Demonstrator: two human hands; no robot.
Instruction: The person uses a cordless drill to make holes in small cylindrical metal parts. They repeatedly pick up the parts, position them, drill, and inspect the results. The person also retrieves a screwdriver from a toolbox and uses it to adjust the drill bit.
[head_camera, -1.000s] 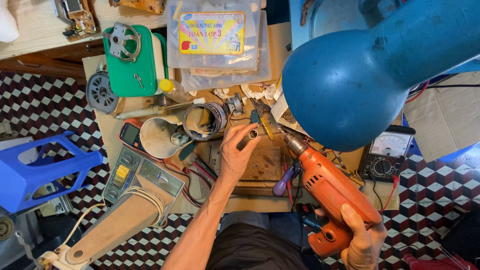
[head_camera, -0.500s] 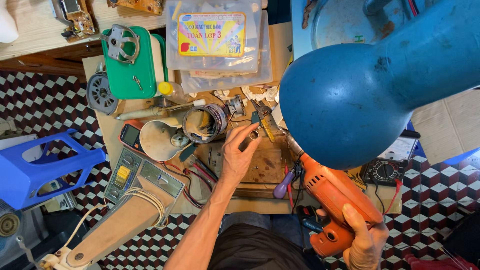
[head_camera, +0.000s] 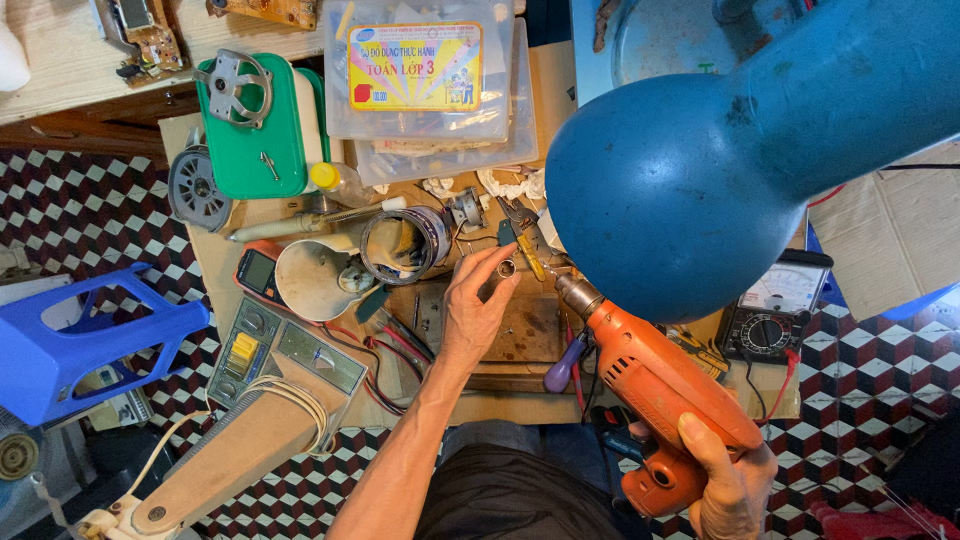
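Note:
My left hand (head_camera: 478, 308) rests on the wooden bench (head_camera: 520, 335) and pinches a small metal ring-shaped part (head_camera: 506, 267) between thumb and fingers. My right hand (head_camera: 732, 482) grips the handle of an orange electric drill (head_camera: 655, 390). The drill's chuck and bit point up-left, the tip right beside the small part. A large blue lamp shade (head_camera: 690, 175) hangs over the bench and hides what lies behind it.
A coil of wire in a metal ring (head_camera: 405, 245), a cream funnel-shaped cover (head_camera: 312, 278), a green box (head_camera: 252, 128), clear plastic cases (head_camera: 425, 80), a multimeter (head_camera: 770, 318), a purple-handled screwdriver (head_camera: 562, 368) and a blue stool (head_camera: 80, 340) on the checkered floor.
The view has shifted, so the lamp shade covers more of the right side. My left hand and the drill stay together at the small part; the drill tip is closer to it.

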